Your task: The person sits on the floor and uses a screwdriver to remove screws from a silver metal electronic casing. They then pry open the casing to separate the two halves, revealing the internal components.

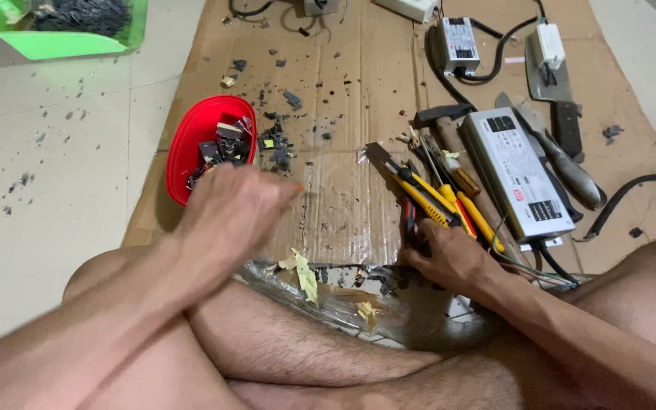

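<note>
Right hand: my right hand (pixel 449 254) is closed around the red handles of a pair of pliers (pixel 410 220), at the near edge of the flat brown cardboard sheet (pixel 358 114), knuckles up, forearm running back over my right knee.
Left hand: my left hand (pixel 237 201) hangs blurred beside the shallow red plastic bowl (pixel 191 137), fingers bunched together; I cannot tell whether it holds anything.
Tools: a yellow-and-black utility knife (pixel 419 190) lies just beyond the pliers, next to a yellow-handled screwdriver (pixel 474 212).
Labelled boxes: a long grey metal power-supply box (pixel 514 171) with a dark label at its far end and a pale one with a red patch at its near end lies right of the tools; a smaller grey box (pixel 461 44) with a white label sits farther up the cardboard.
Bowl: dark broken parts fill it.
Far left: a green plastic tray (pixel 62 38) of dark scraps rests on the pale tiled floor (pixel 39 190).
</note>
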